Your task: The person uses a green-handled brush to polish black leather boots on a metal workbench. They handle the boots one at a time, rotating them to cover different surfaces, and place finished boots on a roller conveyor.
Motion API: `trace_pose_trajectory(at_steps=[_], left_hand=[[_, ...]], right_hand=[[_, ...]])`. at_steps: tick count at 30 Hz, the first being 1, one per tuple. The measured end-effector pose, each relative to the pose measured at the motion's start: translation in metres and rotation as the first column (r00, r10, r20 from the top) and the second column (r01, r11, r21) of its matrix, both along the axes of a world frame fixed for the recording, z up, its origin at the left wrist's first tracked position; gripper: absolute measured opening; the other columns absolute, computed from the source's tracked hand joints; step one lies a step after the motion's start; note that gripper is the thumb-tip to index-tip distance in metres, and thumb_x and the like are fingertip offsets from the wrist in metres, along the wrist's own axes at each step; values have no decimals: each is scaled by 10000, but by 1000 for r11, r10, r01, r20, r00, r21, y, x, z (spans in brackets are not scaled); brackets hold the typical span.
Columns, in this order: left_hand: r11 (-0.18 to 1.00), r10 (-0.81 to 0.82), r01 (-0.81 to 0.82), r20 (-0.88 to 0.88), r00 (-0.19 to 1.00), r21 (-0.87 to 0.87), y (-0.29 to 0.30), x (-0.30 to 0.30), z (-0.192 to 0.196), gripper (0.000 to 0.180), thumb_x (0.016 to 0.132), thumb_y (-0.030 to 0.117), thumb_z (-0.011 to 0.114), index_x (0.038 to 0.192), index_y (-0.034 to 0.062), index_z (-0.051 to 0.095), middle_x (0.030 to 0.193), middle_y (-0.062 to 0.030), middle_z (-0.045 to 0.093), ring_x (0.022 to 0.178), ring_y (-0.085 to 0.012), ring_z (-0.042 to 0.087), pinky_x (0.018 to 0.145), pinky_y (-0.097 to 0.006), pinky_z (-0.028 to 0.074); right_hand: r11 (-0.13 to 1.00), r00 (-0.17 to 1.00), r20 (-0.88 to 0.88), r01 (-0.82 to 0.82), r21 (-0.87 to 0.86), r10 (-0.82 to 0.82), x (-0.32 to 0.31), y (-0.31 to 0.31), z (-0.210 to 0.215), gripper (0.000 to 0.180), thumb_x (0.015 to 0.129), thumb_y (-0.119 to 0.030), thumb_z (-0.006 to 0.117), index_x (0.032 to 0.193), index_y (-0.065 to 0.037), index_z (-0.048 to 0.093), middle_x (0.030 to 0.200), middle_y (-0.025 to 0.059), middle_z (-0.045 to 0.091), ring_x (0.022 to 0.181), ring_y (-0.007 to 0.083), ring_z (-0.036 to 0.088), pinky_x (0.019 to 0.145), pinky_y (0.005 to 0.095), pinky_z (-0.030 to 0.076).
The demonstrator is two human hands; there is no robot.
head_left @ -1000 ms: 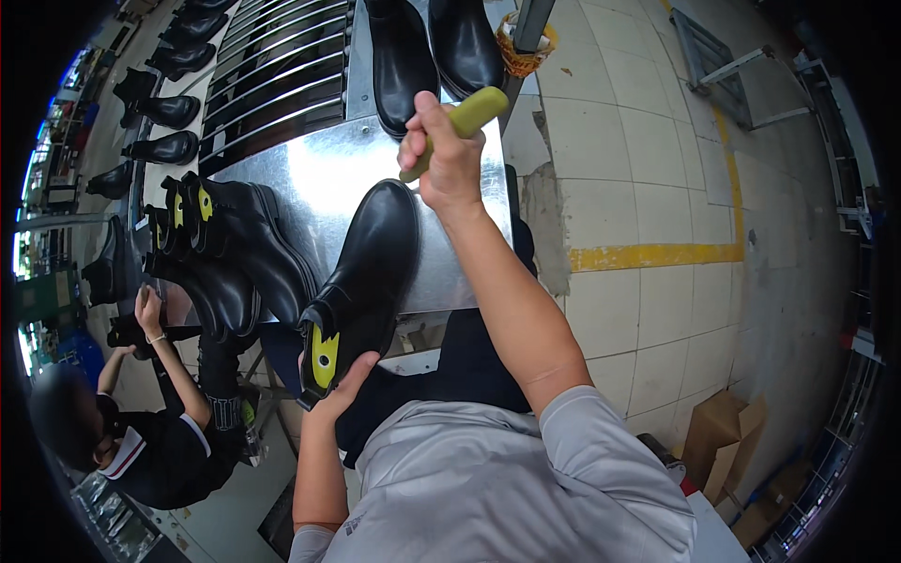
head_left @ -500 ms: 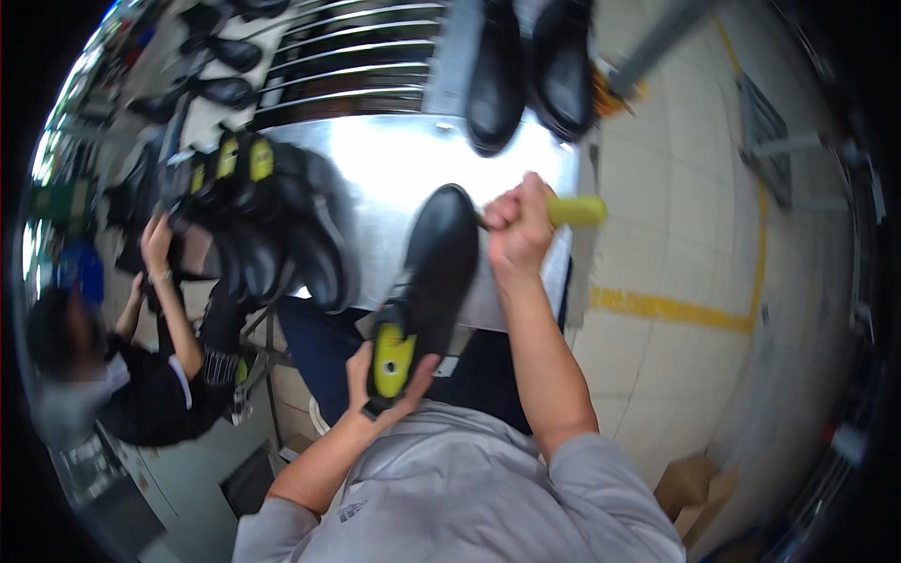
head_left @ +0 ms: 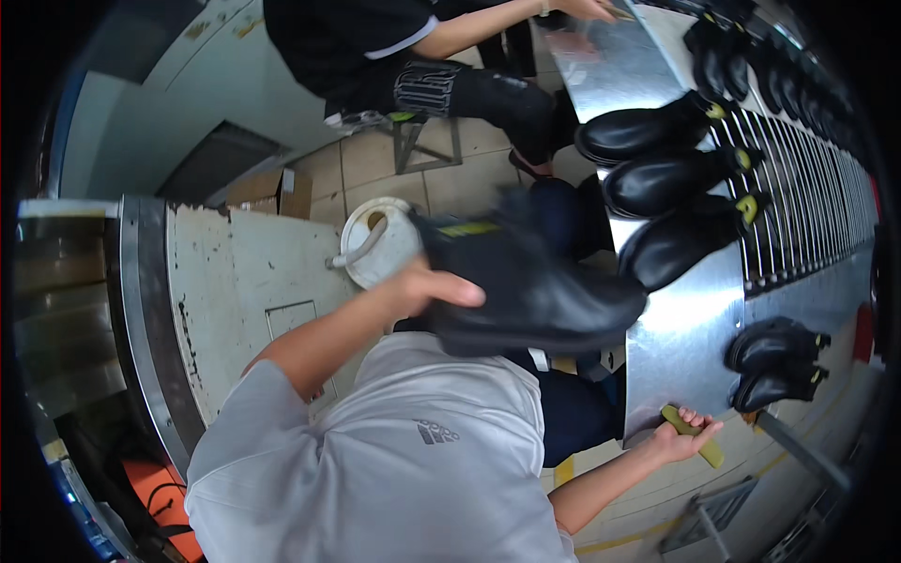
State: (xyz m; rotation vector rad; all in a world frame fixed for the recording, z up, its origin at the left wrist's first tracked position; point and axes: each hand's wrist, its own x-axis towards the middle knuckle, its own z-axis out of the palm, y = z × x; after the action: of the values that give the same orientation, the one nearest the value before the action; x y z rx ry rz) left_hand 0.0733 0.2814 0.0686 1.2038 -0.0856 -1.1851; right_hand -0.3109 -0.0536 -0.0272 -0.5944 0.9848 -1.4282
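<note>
My left hand [head_left: 422, 286] is closed on the heel end of a black ankle boot [head_left: 544, 291], with the thumb along its side. The boot lies sideways before my body, its toe toward the metal table [head_left: 676, 366]; a yellow-green patch shows near its top. Past the table's near corner, my right hand [head_left: 683, 439] grips a yellow-green stick-like tool [head_left: 710, 452], whose ends stick out on both sides of the fingers. The tool's kind is unclear. Several black boots [head_left: 676, 239] with yellow-green tabs stand along the table, just beyond the held boot's toe.
A metal rack of bars [head_left: 807, 197] adjoins the table, with another pair of black boots [head_left: 779, 361] at the right. A co-worker [head_left: 450, 89] sits at the far side. A white bucket [head_left: 375, 239] and a pale metal cabinet [head_left: 244, 291] stand on my left.
The view has swung to the left. The boot, still in my left hand, has turned from toe-away to lying sideways. My right hand keeps the tool and is now apart from the boot.
</note>
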Motion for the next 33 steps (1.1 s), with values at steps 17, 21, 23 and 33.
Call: trace_pose_trajectory(at_steps=[17, 21, 23, 33], left_hand=[[319, 408, -835, 730, 548, 448, 198, 66, -387, 655, 719, 209, 939, 1242, -76, 667, 1193, -134, 719, 1052, -241, 690, 955, -360, 532], [26, 517, -492, 409, 752, 870, 301, 53, -460, 860, 717, 450, 951, 1335, -34, 600, 1195, -178, 703, 1158, -318, 652, 1033, -427, 497], [364, 746, -358, -38, 665, 860, 235, 32, -430, 882, 823, 665, 772, 1303, -50, 583, 1111, -224, 717, 957, -377, 706, 851, -537, 561], [985, 128, -173, 757, 641, -20, -91, 57, -128, 275, 1000, 115, 686, 1250, 1, 676, 1097, -90, 730, 995, -149, 699, 875, -277, 547]], right_hand=[[988, 940, -314, -104, 110, 134, 73, -8, 18, 308, 994, -349, 724, 1018, -67, 604, 644, -15, 436, 562, 121, 437, 534, 310, 405], [973, 952, -256, -117, 197, 166, 71, -13, -18, 358, 990, -380, 724, 1055, -50, 599, 651, -8, 437, 559, 121, 440, 524, 316, 409], [994, 926, -373, -12, 106, 51, 91, 5, 15, 402, 1008, -417, 686, 1076, -33, 587, 645, -3, 438, 545, 128, 452, 504, 320, 415], [998, 931, -363, -58, -34, 42, 93, 16, 7, 388, 1048, -353, 617, 1131, 24, 579, 642, 20, 484, 509, 126, 493, 469, 284, 436]])
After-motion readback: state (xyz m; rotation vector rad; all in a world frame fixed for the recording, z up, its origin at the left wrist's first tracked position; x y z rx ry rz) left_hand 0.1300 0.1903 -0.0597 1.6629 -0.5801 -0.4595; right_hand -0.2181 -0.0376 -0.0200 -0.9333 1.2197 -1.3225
